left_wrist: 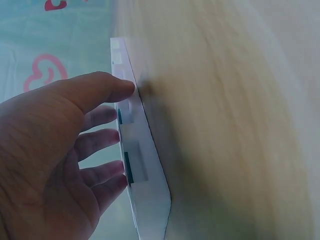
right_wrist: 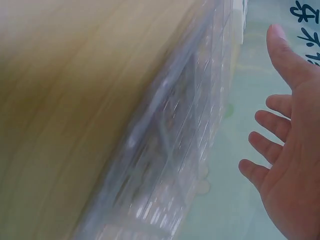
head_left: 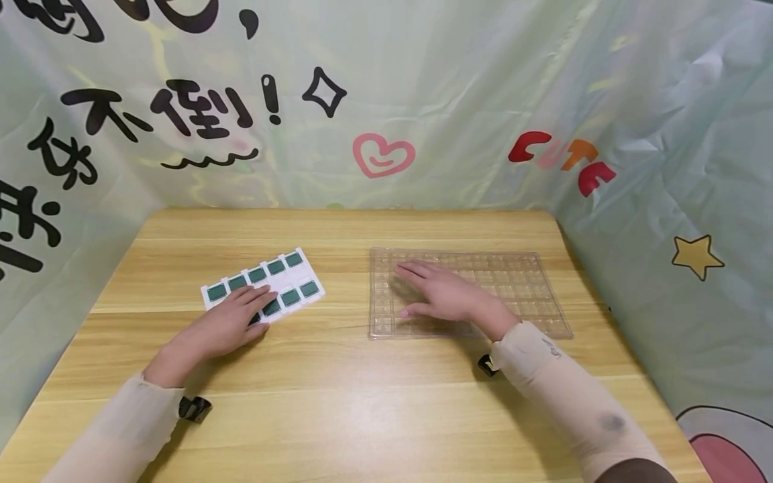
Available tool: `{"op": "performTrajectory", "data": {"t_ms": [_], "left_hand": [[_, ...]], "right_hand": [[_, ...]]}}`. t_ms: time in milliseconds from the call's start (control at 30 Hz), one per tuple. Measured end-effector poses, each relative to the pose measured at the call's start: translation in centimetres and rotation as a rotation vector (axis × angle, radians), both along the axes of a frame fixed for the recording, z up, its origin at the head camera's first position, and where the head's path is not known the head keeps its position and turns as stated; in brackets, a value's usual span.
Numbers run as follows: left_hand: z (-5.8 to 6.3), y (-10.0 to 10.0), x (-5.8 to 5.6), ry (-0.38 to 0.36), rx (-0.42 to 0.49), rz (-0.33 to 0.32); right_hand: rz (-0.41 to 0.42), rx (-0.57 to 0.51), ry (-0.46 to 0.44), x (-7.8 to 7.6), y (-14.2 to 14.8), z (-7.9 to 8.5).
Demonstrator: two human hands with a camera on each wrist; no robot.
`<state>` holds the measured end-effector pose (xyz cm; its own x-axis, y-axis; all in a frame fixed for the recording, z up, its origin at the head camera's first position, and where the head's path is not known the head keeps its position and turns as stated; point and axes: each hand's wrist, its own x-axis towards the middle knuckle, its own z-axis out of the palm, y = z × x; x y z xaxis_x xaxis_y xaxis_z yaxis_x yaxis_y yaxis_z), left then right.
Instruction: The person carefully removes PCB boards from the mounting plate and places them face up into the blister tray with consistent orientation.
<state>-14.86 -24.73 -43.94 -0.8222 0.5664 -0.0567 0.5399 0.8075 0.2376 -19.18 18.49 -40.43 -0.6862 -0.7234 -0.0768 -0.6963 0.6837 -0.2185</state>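
A white tray (head_left: 291, 276) with two rows of dark green rectangular pieces (head_left: 256, 274) lies slanted on the left of the table. My left hand (head_left: 223, 327) rests across its near row, covering some pieces; in the left wrist view the thumb and fingertips meet the white tray (left_wrist: 145, 192) along its face, fingers only slightly bent. To the right lies a clear plastic tray (head_left: 519, 285) divided into many small compartments. Above it hovers my right hand (head_left: 447, 295), fingers spread and nothing in them. The right wrist view has that hand (right_wrist: 295, 145) apart from the clear tray (right_wrist: 175, 130).
Both trays lie on a light wood-grain table (head_left: 338, 402), with a strip of bare wood between them. A pale green printed curtain (head_left: 459, 100) closes off the back and sides. Dark straps (head_left: 194, 408) stick out below the beige sleeves (head_left: 121, 422).
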Motion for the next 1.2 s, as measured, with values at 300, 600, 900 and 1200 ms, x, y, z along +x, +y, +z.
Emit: {"op": "performTrajectory", "data": {"t_ms": [300, 600, 900, 1200], "left_hand": [[0.0, 0.8, -0.3, -0.025, 0.000, -0.002], [-0.2, 1.4, -0.4, -0.035, 0.011, -0.024], [-0.3, 1.5, 0.3, 0.044, -0.036, 0.006], [0.0, 1.7, 0.8, 0.068, -0.051, 0.028]], "right_hand": [[0.062, -0.011, 0.021, -0.7, -2.5, -0.3], [0.114, 0.000, 0.036, -1.1, -5.1, -0.9], [0.114, 0.022, 0.012, -1.7, -7.5, -0.7], [0.128, 0.034, 0.001, -2.5, -9.8, -1.1]]}}
